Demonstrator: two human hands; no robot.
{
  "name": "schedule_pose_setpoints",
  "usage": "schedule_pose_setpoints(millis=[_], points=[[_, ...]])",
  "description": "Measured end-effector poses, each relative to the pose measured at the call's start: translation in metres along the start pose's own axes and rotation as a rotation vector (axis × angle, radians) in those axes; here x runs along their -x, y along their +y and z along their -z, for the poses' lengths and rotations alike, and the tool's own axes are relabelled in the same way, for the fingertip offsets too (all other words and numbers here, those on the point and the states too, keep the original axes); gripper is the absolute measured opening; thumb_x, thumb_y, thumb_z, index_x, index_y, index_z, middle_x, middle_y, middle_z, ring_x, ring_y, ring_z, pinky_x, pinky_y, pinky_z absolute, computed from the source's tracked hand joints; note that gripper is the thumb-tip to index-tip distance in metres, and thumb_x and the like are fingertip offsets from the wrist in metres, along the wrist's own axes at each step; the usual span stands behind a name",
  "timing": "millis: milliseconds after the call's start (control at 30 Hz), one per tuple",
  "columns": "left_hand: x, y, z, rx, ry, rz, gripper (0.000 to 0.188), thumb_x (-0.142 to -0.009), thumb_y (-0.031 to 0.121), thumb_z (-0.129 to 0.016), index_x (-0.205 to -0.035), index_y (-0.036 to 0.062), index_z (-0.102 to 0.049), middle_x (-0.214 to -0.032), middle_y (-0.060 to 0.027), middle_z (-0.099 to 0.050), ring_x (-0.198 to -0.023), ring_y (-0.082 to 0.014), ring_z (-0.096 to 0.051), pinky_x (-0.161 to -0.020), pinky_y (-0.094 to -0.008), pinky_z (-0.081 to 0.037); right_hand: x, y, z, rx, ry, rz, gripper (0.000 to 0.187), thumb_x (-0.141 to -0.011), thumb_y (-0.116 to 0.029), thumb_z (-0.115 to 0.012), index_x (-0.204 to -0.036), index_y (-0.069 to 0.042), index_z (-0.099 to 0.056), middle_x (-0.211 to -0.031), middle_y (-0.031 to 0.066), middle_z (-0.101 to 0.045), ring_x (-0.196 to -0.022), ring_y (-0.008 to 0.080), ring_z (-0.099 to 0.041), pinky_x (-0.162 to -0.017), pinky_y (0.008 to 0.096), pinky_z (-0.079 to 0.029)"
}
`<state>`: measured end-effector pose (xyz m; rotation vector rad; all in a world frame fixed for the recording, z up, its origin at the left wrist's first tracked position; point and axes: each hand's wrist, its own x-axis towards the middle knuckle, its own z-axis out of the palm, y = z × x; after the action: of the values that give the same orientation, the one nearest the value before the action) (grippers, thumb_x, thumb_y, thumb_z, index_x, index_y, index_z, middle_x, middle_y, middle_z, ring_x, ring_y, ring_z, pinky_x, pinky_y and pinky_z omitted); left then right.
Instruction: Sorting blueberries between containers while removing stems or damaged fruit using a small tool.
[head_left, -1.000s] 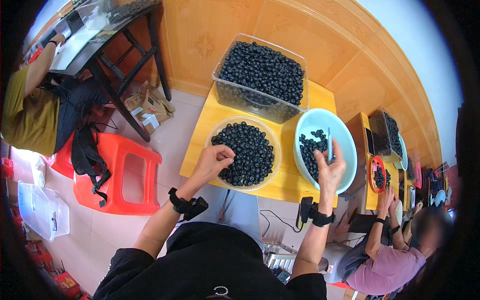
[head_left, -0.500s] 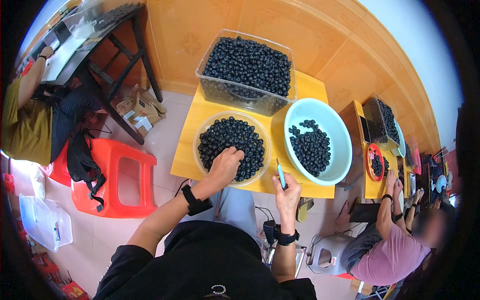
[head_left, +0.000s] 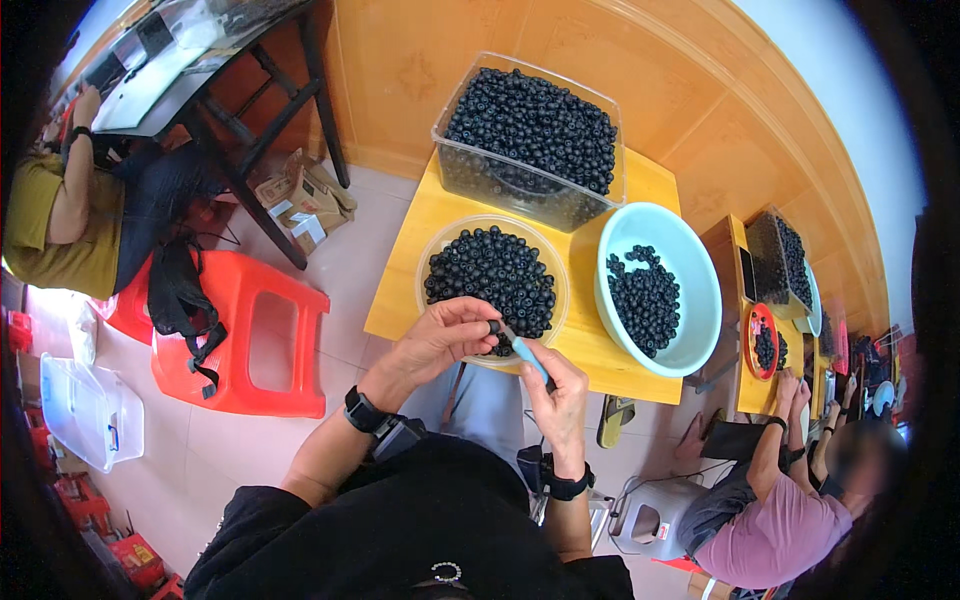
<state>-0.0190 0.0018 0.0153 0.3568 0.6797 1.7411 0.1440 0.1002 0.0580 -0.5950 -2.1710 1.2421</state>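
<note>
My left hand (head_left: pixel 440 338) pinches a small black bead-like piece (head_left: pixel 494 327) between thumb and fingertips, above the near part of a round clear tub (head_left: pixel 424 249). Black round pieces (head_left: pixel 490 268), many showing a central hole, fill that tub. In my right hand (head_left: pixel 562 402) is a light-blue-handled tool like a small trimming knife (head_left: pixel 528 354), its thin tip touching or very close to the held piece. To the right stands a pale turquoise basin (head_left: pixel 703 290) with more black pieces (head_left: pixel 645 305) in it. Fingers partly hide the held piece.
On the yellow table (head_left: pixel 398 298), a clear rectangular bin (head_left: pixel 500 185) of black pieces stands against the wood-panelled wall. Left are a red stool (head_left: pixel 215 345) and a co-worker at a dark table. Another person in pink (head_left: pixel 775 535) works at a second yellow table (head_left: pixel 748 390) on the right.
My left hand has come up out of the pieces in the tub with one pinched. My right hand has brought the blue-handled tool leftward to it, and the view has shifted slightly.
</note>
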Motion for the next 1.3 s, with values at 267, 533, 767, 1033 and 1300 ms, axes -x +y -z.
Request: schedule_pose_setpoints(millis=[267, 533, 767, 1033, 1300], points=[[0.003, 0.000, 0.000, 0.121, -0.117, 0.013, 0.014, -0.085, 0.006, -0.059, -0.099, 0.0055, -0.057, -0.093, -0.0054, -0.062, -0.082, -0.0103, -0.061, -0.073, -0.0209, -0.052, 0.000, -0.015, -0.001, 0.205, -0.067, 0.043, 0.023, -0.077, -0.009, -0.066, -0.100, -0.005, -0.065, -0.067, 0.0094, -0.057, -0.049, 0.0191, -0.053, -0.047, 0.0294, -0.041], [0.004, -0.002, 0.000, 0.109, -0.117, 0.039, 0.014, -0.084, 0.007, -0.061, -0.097, 0.0074, -0.057, -0.092, -0.0060, -0.061, -0.081, -0.0116, -0.058, -0.072, -0.0217, -0.048, 0.000, -0.015, 0.001, 0.187, -0.046, 0.084, 0.023, -0.077, -0.009, -0.066, -0.099, -0.007, -0.065, -0.067, 0.0099, -0.058, -0.050, 0.0204, -0.054, -0.047, 0.0303, -0.042], [0.003, -0.003, 0.006, 0.173, -0.117, 0.131, 0.013, -0.083, 0.008, -0.062, -0.095, 0.0045, -0.057, -0.092, -0.0072, -0.062, -0.079, -0.0115, -0.059, -0.069, -0.0212, -0.049, -0.002, -0.009, 0.003, 0.206, -0.074, 0.096, 0.023, -0.077, -0.010, -0.066, -0.100, -0.008, -0.066, -0.065, 0.0095, -0.057, -0.050, 0.0213, -0.054, -0.047, 0.0315, -0.042], [0.012, 0.006, -0.007, 0.129, -0.236, 0.127, 0.010, -0.083, 0.007, -0.062, -0.092, 0.0046, -0.059, -0.085, -0.0050, -0.063, -0.071, -0.0097, -0.062, -0.066, -0.0192, -0.052, -0.012, 0.038, 0.019, 0.196, 0.009, -0.034, 0.024, -0.081, -0.016, -0.063, -0.101, -0.002, -0.065, -0.083, 0.0143, -0.066, -0.064, 0.0200, -0.062, -0.061, 0.0262, -0.047], [0.007, -0.003, -0.001, 0.133, -0.082, 0.151, 0.013, -0.082, 0.007, -0.063, -0.094, 0.0049, -0.058, -0.090, -0.0044, -0.063, -0.075, -0.0094, -0.062, -0.069, -0.0208, -0.053, -0.014, -0.016, -0.005, -0.196, -0.072, -0.075, 0.026, -0.069, -0.002, -0.073, -0.094, 0.000, -0.065, -0.072, 0.0015, -0.053, -0.061, 0.0089, -0.050, -0.053, 0.0216, -0.040]])
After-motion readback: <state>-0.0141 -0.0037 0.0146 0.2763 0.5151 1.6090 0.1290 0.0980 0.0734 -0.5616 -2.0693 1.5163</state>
